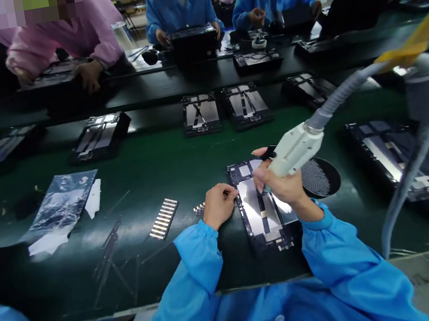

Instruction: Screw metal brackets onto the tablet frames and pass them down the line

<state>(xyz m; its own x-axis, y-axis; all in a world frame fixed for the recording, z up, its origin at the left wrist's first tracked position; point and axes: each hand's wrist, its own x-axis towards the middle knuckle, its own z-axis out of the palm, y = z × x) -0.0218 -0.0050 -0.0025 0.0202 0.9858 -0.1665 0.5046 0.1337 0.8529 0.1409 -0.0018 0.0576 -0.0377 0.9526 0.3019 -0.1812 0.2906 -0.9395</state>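
Note:
In front of me lies an opened tablet (251,206), a black frame with a bright silver plate and dark flex cables. Over it, my right hand (281,182) grips a pale electric screwdriver (296,148) by its body; the tool's tip is hidden behind my fingers. My left hand (219,204) is at the tablet's left edge with thumb and forefinger pinched together. Whatever is between those fingertips is too small to make out. Partly under the left hand is a small dark strip (198,208) with light marks.
A round black dish (320,177) of tiny parts sits right of the tablet. A striped strip (164,219) and a clear plastic bag (66,200) lie left. A grey hose (350,90) runs up right. Another tablet (406,162) is at right; co-workers (182,8) sit opposite.

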